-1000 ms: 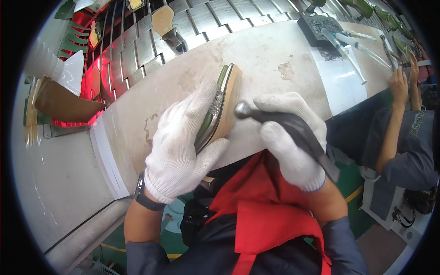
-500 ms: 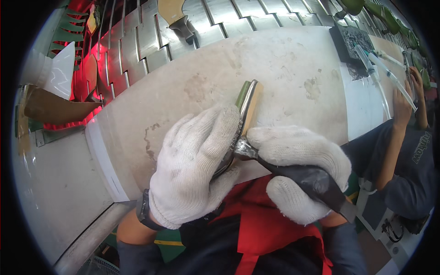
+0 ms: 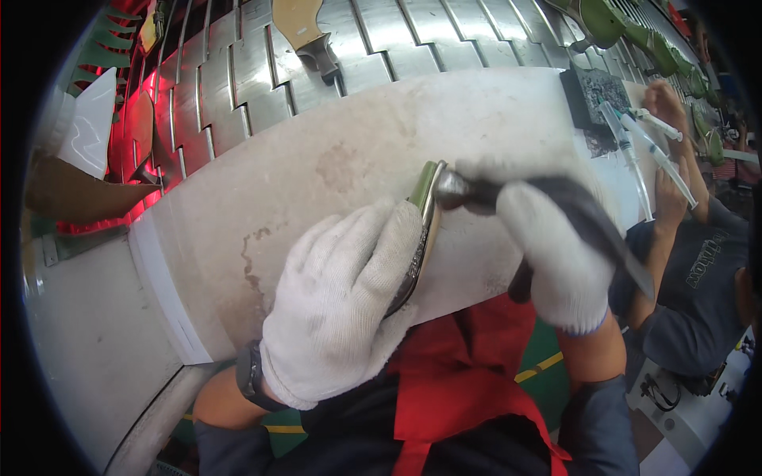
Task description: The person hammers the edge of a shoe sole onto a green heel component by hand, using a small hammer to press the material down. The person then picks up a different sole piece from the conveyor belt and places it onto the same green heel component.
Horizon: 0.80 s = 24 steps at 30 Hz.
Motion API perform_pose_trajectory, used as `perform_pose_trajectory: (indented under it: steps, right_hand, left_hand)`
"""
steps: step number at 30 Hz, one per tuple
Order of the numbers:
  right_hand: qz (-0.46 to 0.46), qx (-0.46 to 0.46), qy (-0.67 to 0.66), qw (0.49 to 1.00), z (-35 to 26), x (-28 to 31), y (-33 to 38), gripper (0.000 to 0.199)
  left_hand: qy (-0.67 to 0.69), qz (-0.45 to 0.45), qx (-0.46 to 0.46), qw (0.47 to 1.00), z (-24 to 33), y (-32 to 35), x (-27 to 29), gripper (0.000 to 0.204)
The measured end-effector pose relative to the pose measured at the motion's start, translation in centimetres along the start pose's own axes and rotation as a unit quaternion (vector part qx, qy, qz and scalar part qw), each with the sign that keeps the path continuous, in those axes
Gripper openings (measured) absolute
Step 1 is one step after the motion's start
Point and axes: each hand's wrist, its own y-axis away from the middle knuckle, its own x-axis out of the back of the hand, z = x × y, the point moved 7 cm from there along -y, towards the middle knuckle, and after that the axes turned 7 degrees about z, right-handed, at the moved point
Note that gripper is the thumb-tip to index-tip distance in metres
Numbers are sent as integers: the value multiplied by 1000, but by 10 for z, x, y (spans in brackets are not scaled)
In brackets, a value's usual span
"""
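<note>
My left hand [image 3: 341,309] is wrapped in a white glove and closed around the shoe sole [image 3: 421,230], holding it on edge against the pale surface [image 3: 317,166]. The sole's long axis runs from about 7 o'clock, where it disappears under my palm, up to about 1 o'clock, where its greenish tip stands free above my fingers [image 3: 381,238].

My right hand [image 3: 548,262], also gloved, is clenched around the dark handle of a hammer [image 3: 556,206]. The handle trails off toward 4 o'clock past my wrist, and the rounded metal head points toward 9 o'clock, sitting right at the free tip of the sole (touching it or just short of it; the blur there keeps me from telling which).

So the sole lies at 9 o'clock from my right hand, and the hammer meets it nearly crosswise. My left hand is the nearer one to the sole, since it carries it, with its fingertips just below the spot where the hammer head sits.

Off at 2 o'clock, another person's hand [image 3: 663,99] works with syringes [image 3: 635,151] on the same surface, well apart from mine.
</note>
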Motion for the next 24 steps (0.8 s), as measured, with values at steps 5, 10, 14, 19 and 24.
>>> perform_pose_trajectory:
  steps: [5,10,14,19,24]
  right_hand:
    - [42,-100,-113,988,7,2,-19,37]
    - [-87,-56,-21,994,-30,-9,16,37]
    - [-89,24,78,993,-45,-13,25,37]
    - [-80,184,135,970,-75,-28,32,33]
    - [42,239,66,968,-58,-48,64,37]
  left_hand:
    - [-5,9,-8,1000,-3,10,1,96]
    - [-11,20,-7,1000,-4,16,2,94]
    - [-5,48,-19,999,-4,16,1,90]
    - [-11,60,-31,998,-5,18,4,85]
    - [10,67,-10,998,-10,31,10,87]
